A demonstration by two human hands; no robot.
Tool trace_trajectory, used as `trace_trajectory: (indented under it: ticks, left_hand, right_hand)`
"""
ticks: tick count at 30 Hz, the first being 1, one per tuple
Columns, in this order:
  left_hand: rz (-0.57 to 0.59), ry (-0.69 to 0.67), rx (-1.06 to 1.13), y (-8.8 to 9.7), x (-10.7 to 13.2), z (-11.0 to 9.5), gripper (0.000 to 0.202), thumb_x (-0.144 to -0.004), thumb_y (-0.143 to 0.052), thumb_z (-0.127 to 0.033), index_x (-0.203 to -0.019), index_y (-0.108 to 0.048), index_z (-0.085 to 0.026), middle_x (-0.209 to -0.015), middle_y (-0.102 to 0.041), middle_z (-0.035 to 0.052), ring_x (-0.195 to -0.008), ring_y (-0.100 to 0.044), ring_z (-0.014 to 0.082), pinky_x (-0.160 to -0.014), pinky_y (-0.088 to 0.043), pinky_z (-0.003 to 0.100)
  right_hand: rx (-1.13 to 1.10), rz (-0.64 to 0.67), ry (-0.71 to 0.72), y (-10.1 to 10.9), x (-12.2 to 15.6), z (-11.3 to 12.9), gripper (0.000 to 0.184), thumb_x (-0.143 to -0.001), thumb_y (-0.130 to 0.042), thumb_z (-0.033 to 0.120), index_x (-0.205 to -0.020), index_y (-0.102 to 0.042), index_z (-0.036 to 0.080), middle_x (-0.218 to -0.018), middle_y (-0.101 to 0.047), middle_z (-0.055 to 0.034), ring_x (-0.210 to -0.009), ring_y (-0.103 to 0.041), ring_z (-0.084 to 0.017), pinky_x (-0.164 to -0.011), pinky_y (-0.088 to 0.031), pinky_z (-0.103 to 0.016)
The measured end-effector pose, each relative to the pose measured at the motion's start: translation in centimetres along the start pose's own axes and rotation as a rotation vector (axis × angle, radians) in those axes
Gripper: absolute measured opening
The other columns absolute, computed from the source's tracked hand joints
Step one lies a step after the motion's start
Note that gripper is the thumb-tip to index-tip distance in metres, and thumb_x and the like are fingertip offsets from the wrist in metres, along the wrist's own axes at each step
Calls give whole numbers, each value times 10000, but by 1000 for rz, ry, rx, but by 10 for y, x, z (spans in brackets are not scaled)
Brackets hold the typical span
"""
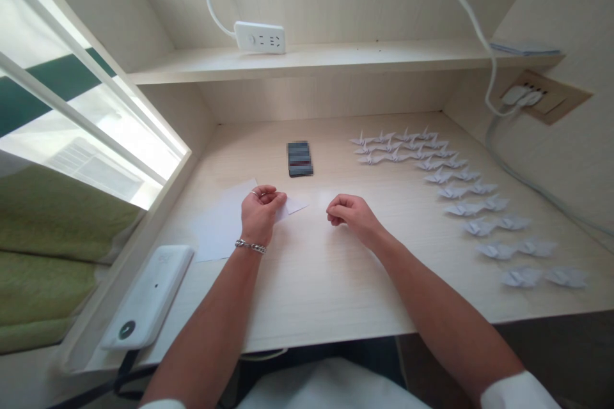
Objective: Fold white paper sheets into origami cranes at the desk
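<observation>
My left hand point(260, 211), with a ring and a chain bracelet, is closed in a pinch on a small folded piece of white paper point(293, 206) lying on the desk point(311, 268). It rests over a stack of white paper sheets point(218, 227). My right hand point(349, 214) sits a little to the right with its fingers curled shut; nothing shows in them. Both hands lie low on the desk top, a hand's width apart.
Several folded white paper cranes point(460, 204) lie in rows at the right. A small dark blurred object point(300, 159) sits behind the hands. A white power bank point(148, 297) lies front left. A power strip point(260, 37) is on the shelf; a wall socket point(532, 97) with cables is at the right.
</observation>
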State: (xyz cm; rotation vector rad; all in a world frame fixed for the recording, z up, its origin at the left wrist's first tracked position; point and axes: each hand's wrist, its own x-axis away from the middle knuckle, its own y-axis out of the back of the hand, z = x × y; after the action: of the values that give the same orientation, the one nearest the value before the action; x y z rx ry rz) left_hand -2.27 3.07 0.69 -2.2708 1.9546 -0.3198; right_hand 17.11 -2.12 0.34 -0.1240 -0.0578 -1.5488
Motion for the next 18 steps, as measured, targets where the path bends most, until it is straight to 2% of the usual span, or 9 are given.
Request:
trace_trajectory:
  ticks: [4, 9, 12, 14, 16, 18]
  left_hand:
    - [64, -26, -51, -8, 6, 6, 405, -533, -824, -230, -831, -563, -151, -708, -648, 0, -639, -611, 103, -620, -465, 216]
    - [213, 0, -139, -12, 13, 7, 344, -578, -804, -269, -825, -596, -151, -696, -654, 11, -628, -605, 122, -606, -470, 240]
    - [421, -14, -371, -10, 16, 2, 228, -655, -743, -303, -806, -666, -150, -686, -674, 34, -608, -595, 137, -591, -463, 255]
    - [542, -76, -560, -10, 18, 0, 171, -711, -685, -326, -759, -706, -163, -685, -688, 41, -602, -586, 143, -575, -441, 251]
    - [597, -145, -681, -10, 20, -1, 162, -733, -647, -328, -700, -720, -187, -665, -690, 27, -596, -576, 145, -556, -414, 245]
    - [603, -176, -712, -11, 21, -1, 153, -729, -631, -310, -665, -716, -201, -631, -678, 11, -587, -570, 147, -542, -400, 241]
  right_hand:
    - [-2, -7, 17, -3, -2, -4, 210, -740, -644, 371, -764, -632, 162, -716, -663, -31, -602, -571, -122, -584, -455, -255]
    - [64, -5, 63, -2, -5, -10, 224, -741, -653, 382, -737, -625, 160, -692, -648, -24, -611, -572, -120, -608, -466, -257]
    - [85, -42, 63, 1, -7, -12, 213, -747, -641, 378, -743, -620, 166, -665, -632, -14, -610, -580, -128, -603, -471, -261]
    - [143, -22, 83, 2, -7, -13, 197, -757, -629, 364, -747, -623, 168, -654, -624, -11, -613, -583, -134, -604, -471, -264]
    - [205, 3, 100, 2, -7, -13, 183, -768, -614, 352, -745, -628, 171, -652, -623, -11, -613, -580, -136, -606, -468, -266]
    - [220, 4, 106, 3, -7, -12, 183, -768, -611, 351, -734, -629, 172, -642, -620, -10, -604, -572, -135, -605, -465, -267]
